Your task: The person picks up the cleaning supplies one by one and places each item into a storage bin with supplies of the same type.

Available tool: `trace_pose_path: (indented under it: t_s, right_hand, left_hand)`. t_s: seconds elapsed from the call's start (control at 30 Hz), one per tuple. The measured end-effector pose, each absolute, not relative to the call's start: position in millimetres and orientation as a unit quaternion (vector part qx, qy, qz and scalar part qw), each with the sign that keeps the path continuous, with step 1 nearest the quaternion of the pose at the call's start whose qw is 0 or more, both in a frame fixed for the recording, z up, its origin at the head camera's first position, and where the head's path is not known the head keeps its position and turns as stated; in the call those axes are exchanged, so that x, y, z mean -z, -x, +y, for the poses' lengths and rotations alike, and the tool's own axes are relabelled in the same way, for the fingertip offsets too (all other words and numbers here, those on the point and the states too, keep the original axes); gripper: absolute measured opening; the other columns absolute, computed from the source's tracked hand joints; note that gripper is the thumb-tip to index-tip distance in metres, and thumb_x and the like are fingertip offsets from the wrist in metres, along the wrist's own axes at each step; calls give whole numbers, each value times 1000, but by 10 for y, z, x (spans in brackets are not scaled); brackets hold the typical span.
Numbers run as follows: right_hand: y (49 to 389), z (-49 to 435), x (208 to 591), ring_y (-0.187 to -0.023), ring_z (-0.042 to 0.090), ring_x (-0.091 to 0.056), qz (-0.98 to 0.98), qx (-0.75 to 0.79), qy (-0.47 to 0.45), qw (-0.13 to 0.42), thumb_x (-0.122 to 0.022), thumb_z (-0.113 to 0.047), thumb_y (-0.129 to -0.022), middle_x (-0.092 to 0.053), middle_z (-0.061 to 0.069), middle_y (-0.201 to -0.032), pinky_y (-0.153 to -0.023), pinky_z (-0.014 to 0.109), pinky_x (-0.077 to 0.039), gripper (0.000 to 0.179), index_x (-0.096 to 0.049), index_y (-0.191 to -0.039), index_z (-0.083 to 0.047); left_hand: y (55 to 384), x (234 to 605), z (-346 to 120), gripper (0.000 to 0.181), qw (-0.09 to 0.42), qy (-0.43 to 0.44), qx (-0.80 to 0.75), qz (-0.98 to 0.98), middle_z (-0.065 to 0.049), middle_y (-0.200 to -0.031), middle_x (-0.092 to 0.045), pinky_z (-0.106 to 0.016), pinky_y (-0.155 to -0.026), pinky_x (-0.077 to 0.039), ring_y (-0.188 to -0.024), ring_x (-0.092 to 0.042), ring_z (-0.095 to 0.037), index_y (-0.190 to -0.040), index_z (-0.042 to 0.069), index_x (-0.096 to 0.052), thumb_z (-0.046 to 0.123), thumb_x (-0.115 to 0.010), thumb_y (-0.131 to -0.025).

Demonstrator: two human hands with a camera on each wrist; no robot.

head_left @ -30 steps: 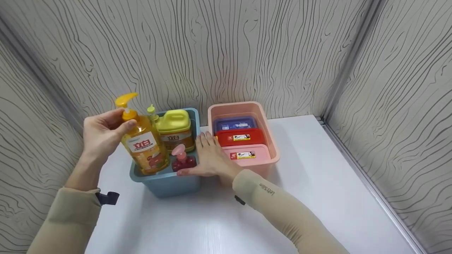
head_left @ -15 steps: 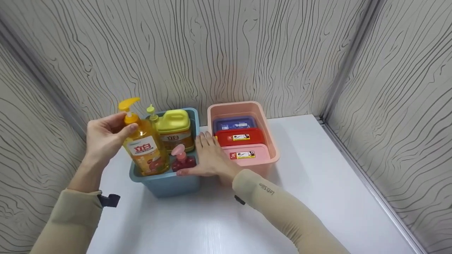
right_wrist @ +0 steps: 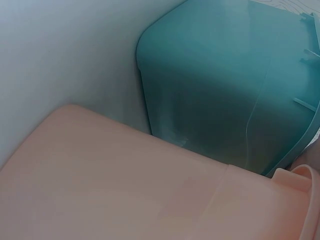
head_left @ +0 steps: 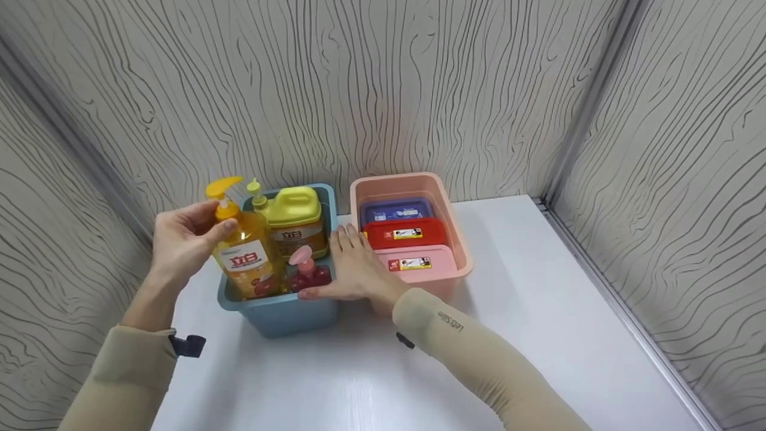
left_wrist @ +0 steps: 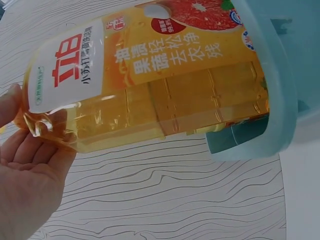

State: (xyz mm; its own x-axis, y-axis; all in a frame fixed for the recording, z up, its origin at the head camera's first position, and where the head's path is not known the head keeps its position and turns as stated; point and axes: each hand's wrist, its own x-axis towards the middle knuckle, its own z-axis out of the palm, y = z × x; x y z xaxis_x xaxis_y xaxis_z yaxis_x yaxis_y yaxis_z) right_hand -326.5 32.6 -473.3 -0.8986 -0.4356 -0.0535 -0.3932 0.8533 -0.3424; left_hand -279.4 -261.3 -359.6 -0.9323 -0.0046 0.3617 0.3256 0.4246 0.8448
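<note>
Wood-grain panels enclose a white table where a blue bin sits. The left hand grips an orange detergent bottle by its neck, standing in the bin's left corner. The right hand rests flat, fingers straight, on the bin's right rim. Nearly full, the bottle looks heavy and slick; the neck seems the safest hold.

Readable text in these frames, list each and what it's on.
"立白" – white label of the orange pump-top detergent bottle, gripped by the left hand.
"油污轻松净 果蔬去农残" – same bottle's orange label band.
"98.97%" – white badge on it, barely legible.
"立白" – yellow plastic jug in the blue plastic bin.
"Let's Slim" – beige right sleeve.
Stickers on the red lidded box and pink lidded box: too small.
</note>
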Motion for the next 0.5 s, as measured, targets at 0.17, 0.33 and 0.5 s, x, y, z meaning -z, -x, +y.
trace_pose_path:
  t_s: [0.17,0.33,0.5]
  right_hand:
    - [3268,318,4741,-181,33,-1,961,161,215,64,-62,-104,-77,-7,12,-193,-147,52,-6,149,-10,-182,-11]
    - [3272,311,4750,-181,33,-2,961,160,217,61,-61,-104,-77,-6,12,-193,-147,53,-7,149,-10,-182,-11]
    - [3274,318,4749,-181,33,-2,961,161,215,60,-61,-104,-77,-6,12,-193,-147,53,-7,150,-9,-182,-11]
  left_hand:
    - [2802,3665,-2628,46,149,92,516,-838,-18,-140,-79,-11,-96,-61,-107,-77,6,-150,1,-69,16,-78,-107]
    - [2817,3731,-2633,48,137,88,513,-842,-14,-138,-80,-11,-96,-61,-106,-78,5,-151,1,-68,20,-78,-108]
    - [2837,3787,-2629,48,134,95,515,-841,-20,-140,-79,-12,-95,-62,-107,-77,6,-151,0,-68,18,-78,-108]
